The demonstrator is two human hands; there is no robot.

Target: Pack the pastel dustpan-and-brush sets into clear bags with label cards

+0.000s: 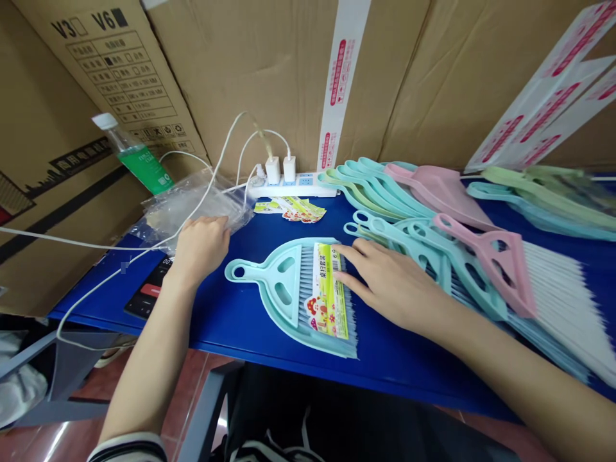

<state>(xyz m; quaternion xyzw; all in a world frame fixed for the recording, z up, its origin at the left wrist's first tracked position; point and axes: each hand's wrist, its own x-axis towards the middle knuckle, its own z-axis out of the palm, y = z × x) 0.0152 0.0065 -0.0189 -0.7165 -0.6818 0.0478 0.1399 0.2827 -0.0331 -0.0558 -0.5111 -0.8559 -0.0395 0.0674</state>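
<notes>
A light-blue dustpan (pixel 267 301) lies on the table with a matching hand brush (pixel 283 282) nested in it, handles to the left. Across the brush's bristles is a yellow-and-white card label (pixel 330 292) with a cartoon print. My right hand (pixel 385 276) rests at the label's right edge, its thumb and forefinger apart and touching it. My left hand (pixel 205 247) is at the near edge of a pile of clear plastic bags (pixel 192 202); its fingers are curled down on a bag, fingertips hidden.
More labels (pixel 301 210) lie before a white power strip (pixel 303 186). Blue, green and pink dustpans (pixel 440 186) and brushes (pixel 505 263) pile up at the right. A phone (pixel 144 292), white cables and a green-labelled bottle (pixel 144 167) are left. Cardboard boxes (pixel 269 70) stand behind.
</notes>
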